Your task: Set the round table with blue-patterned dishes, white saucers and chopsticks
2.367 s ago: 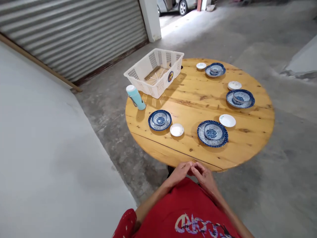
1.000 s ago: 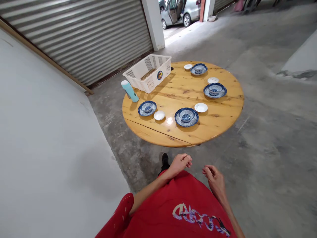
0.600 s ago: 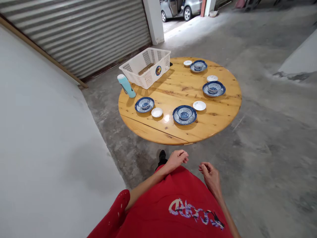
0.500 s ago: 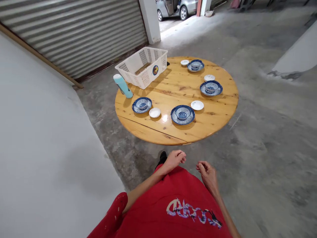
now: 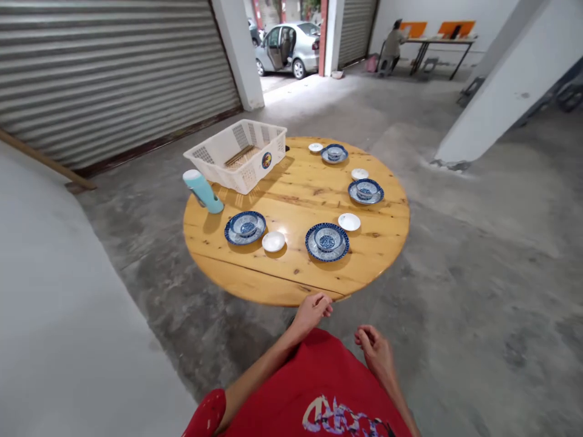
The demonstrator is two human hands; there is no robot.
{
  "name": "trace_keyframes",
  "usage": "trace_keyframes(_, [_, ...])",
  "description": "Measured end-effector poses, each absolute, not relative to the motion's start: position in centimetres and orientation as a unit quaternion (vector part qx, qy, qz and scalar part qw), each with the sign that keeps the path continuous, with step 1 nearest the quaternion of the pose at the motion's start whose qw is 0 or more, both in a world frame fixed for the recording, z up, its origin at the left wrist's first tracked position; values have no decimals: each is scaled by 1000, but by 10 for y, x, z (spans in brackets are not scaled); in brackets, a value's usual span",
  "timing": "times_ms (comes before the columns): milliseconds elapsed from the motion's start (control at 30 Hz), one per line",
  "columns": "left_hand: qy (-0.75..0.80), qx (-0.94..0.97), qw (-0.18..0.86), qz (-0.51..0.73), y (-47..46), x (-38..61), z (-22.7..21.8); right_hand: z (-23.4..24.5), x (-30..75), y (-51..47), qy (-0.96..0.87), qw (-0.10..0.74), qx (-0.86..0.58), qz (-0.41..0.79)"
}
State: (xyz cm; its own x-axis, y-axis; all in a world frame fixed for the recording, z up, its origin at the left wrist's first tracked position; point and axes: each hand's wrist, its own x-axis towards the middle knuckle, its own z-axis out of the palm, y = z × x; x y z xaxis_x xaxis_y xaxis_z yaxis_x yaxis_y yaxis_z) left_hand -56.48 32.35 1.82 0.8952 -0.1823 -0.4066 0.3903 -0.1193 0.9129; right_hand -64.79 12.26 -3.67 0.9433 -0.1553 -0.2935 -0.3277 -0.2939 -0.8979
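Observation:
My left hand (image 5: 313, 311) hangs just off the near edge of the round wooden table (image 5: 291, 206), its fingers loosely curled and holding nothing. Lower and to the right, my right hand (image 5: 374, 349) is in the air before my red shirt, also empty with fingers half bent. Nearest on the tabletop is a blue-patterned plate (image 5: 314, 250) with a matching bowl (image 5: 328, 238) on it. Beside it lie a small white dish (image 5: 349, 222) and another white dish (image 5: 274, 241). A second plate (image 5: 231, 235) with its bowl (image 5: 246, 224) is at the left.
Further plate-and-bowl sets, including a right-hand bowl (image 5: 366, 189), stand around the table. A white plastic basket (image 5: 255, 173) holds what look like chopsticks, with a light-blue bottle-like object (image 5: 203, 192) in front. A pillar (image 5: 483, 91), car (image 5: 291, 48) and seated person (image 5: 392, 45) are beyond.
My view has tilted up and turned right, so the table sits lower and further left, and the far desk and person now show. Both hands stay empty near my body; the dishes are unmoved.

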Motion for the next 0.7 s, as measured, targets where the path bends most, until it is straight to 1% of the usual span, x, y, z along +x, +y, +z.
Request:
trace_keyframes(167, [58, 713, 646, -265, 343, -550, 11, -37, -635, 158, 129, 558, -815, 92])
trace_keyframes(367, [-17, 701, 612, -365, 323, -534, 6, -29, -643, 169, 200, 552, -807, 64])
trace_keyframes(533, [-70, 692, 591, -409, 283, -519, 1, -26, -628, 143, 239, 536, -810, 17])
trace_keyframes(700, [-71, 717, 588, -368, 220, -496, -9, -39, -597, 73, 176, 534, -827, 11])
